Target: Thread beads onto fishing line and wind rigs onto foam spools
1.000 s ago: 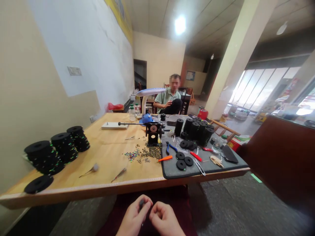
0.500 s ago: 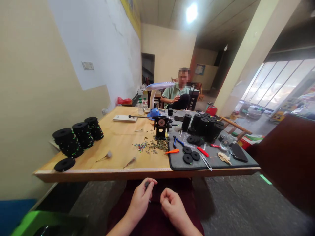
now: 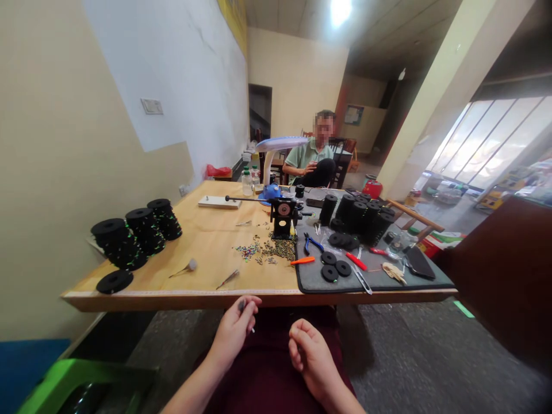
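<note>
My left hand is closed around a small dark grey piece just below the table's front edge. A thin pale tip shows under its fingers; the rest of the piece is hidden. To the right, over my lap, my right hand is closed with thumb and forefinger pinched; what it holds, if anything, is too small to make out. Beyond my hands, on the wooden table, lie two small grey-ended pieces with thin tails, one a greyish tuft. Small metal parts and coloured beads are scattered near a black clamp-like device.
Wound black foam spools stand at the left. A grey mat at the right bears more spools, blue-handled pliers, an orange tool and tweezers. A lamp and a seated person are at the back.
My hands have moved farther apart: the left up and leftward toward the table edge, the right slightly to the right. The left still holds its dark piece.
</note>
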Demonstrator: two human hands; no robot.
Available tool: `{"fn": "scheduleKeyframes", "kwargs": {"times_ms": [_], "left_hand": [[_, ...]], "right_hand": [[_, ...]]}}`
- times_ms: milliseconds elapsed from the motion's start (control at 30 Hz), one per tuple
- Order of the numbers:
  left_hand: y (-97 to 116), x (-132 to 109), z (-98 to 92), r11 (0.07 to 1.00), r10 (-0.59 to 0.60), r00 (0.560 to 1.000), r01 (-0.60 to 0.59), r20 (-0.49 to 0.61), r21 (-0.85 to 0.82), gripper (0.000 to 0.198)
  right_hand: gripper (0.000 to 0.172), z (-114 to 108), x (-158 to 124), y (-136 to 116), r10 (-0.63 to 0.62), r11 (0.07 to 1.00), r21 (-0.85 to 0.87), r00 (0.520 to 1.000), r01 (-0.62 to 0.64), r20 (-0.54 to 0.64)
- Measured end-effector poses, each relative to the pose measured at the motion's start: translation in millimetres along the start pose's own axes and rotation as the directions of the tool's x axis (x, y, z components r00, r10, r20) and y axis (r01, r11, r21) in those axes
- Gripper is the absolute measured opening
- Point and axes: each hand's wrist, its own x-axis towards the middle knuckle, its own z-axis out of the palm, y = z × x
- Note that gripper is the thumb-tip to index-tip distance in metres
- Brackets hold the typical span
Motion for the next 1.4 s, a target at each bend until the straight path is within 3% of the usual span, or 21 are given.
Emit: {"fn": "scheduleKeyframes", "kwargs": {"times_ms": [133, 233, 367, 600, 767, 900, 1100, 1267, 1400], "left_hand": [[-1, -15, 6.3, 0.988, -0.151, 0.958, 0.138, 0.245, 0.069, 0.035], [-3, -20, 16.4, 0.980, -0.187, 0.933, 0.157, 0.307, 0.121, 0.037], [-1, -15, 25.5, 0.986, -0.146, 0.950, 0.115, 0.278, 0.123, 0.034], [-3, -12, 20.2, 0.990, -0.141, 0.971, 0.134, 0.193, 0.049, 0.034], [-3, -12, 19.1, 0.988, -0.149, 0.972, 0.140, 0.182, 0.058, 0.036], [2, -13, 22.3, 0.987, -0.056, 0.976, 0.022, 0.208, 0.161, 0.033], [4, -13, 20.7, 0.944, 0.055, 0.980, -0.114, 0.192, 0.310, 0.027], [4, -5, 15.5, 0.915, 0.104, 0.977, -0.167, 0.186, 0.368, 0.031], [4, 21, 8.6, 0.889, 0.185, 0.967, -0.240, 0.173, 0.391, 0.034]], "right_hand": [[0.032, 2, 0, 1, 0.016, 1.000, 0.011, 1.000, -0.016, -0.020], [0.034, 3, 2, 4, -0.002, 0.999, -0.052, 1.000, 0.003, 0.005], [0.036, 4, 3, 5, -0.007, 0.993, -0.114, 0.999, 0.011, 0.043], [0.044, 1, 4, 8, 0.067, 0.997, 0.033, 0.995, -0.069, 0.075], [0.046, 3, 5, 4, 0.056, 0.998, 0.016, 0.994, -0.058, 0.095], [0.042, 7, 11, -1, 0.010, 0.989, -0.148, 0.993, 0.008, 0.120], [0.032, 6, 23, 4, -0.123, 0.898, -0.410, 0.985, 0.161, 0.117], [0.042, 4, 26, 10, -0.086, 0.928, -0.355, 0.991, 0.117, 0.101], [0.051, -5, 31, 11, -0.103, 0.958, -0.261, 0.991, 0.123, 0.087]]}}
